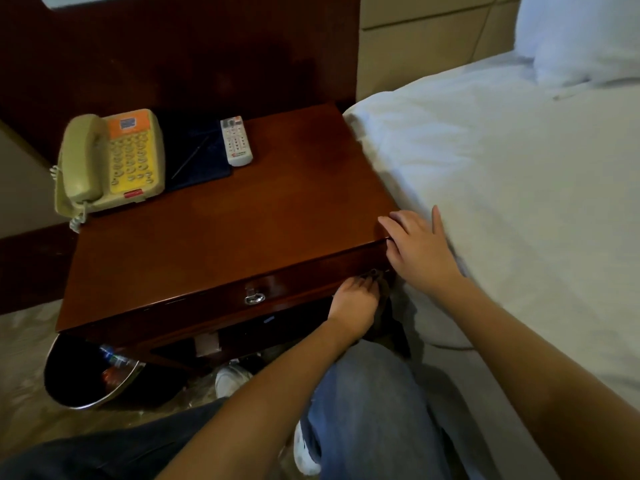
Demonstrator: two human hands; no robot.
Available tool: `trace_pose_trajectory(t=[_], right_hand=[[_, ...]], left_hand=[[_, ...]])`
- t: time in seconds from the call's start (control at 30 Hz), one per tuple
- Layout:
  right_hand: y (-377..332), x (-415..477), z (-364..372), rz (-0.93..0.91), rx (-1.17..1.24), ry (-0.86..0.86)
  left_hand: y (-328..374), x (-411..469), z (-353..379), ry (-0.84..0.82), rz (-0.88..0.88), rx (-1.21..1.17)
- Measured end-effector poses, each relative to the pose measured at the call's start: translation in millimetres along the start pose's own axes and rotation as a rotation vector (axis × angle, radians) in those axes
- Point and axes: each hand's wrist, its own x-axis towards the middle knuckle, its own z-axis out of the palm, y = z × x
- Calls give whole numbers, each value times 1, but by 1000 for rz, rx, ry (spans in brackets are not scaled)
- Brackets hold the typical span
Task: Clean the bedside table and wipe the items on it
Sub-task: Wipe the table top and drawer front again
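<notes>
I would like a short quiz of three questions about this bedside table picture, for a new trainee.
1. True or false: the remote control lies to the right of the telephone on the bedside table.
2. Which hand presses a dark cloth against the table's front, right of the drawer handle?
A. left hand
B. right hand
C. neither
3. Fill in: the right hand rests on the table's corner nearest the ____.

Key:
1. True.
2. A.
3. Bed.
</notes>
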Motion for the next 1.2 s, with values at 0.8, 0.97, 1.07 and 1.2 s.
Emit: trace_pose_trajectory(t=[0.8, 0.97, 1.07, 1.2], right_hand=[[-19, -1, -31, -47, 45, 105], [-59, 24, 0, -44, 115, -245], [-58, 32, 14, 22, 108, -211], [-37, 45, 11, 98, 148, -203]], left_hand=[[-79, 10, -141, 111, -306, -114], [-89, 13, -111, -73, -157, -132], [-91, 21, -104, -39, -145, -145], [-87, 49, -108, -30, -141, -156]])
